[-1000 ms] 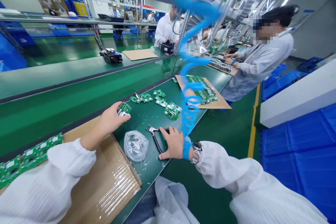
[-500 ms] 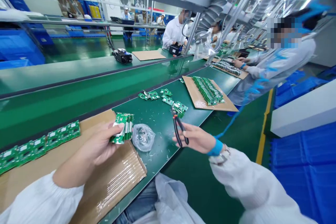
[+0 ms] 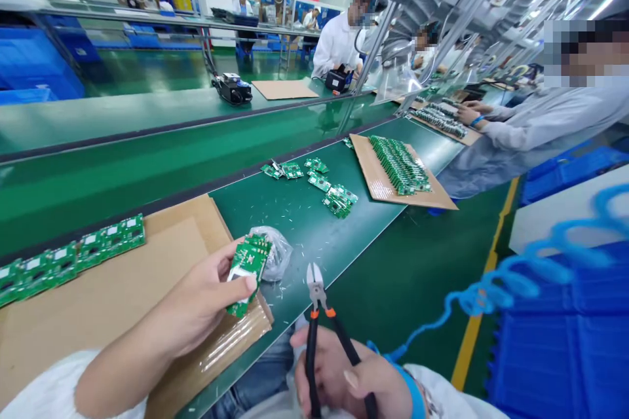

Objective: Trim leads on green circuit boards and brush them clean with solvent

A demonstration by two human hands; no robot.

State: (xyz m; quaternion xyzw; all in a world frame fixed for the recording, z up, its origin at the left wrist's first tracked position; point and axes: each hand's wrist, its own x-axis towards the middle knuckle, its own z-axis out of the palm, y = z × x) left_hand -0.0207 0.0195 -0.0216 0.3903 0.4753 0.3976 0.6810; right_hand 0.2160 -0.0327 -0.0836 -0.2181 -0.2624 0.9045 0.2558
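Hands over a green bench (image 3: 304, 242): left hand (image 3: 196, 321) grips a circuit board (image 3: 248, 275), right hand (image 3: 334, 373) holds black-handled diagonal cutters (image 3: 316, 288).

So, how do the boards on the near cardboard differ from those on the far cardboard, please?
The near boards lie flat in one line; the far boards are packed, overlapping, in a bunch. The near boards show white patches; the far boards hardly do. Both are green circuit boards.

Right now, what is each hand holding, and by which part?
The left hand pinches a green circuit board by its edge; the right hand grips diagonal cutters by their black handles.
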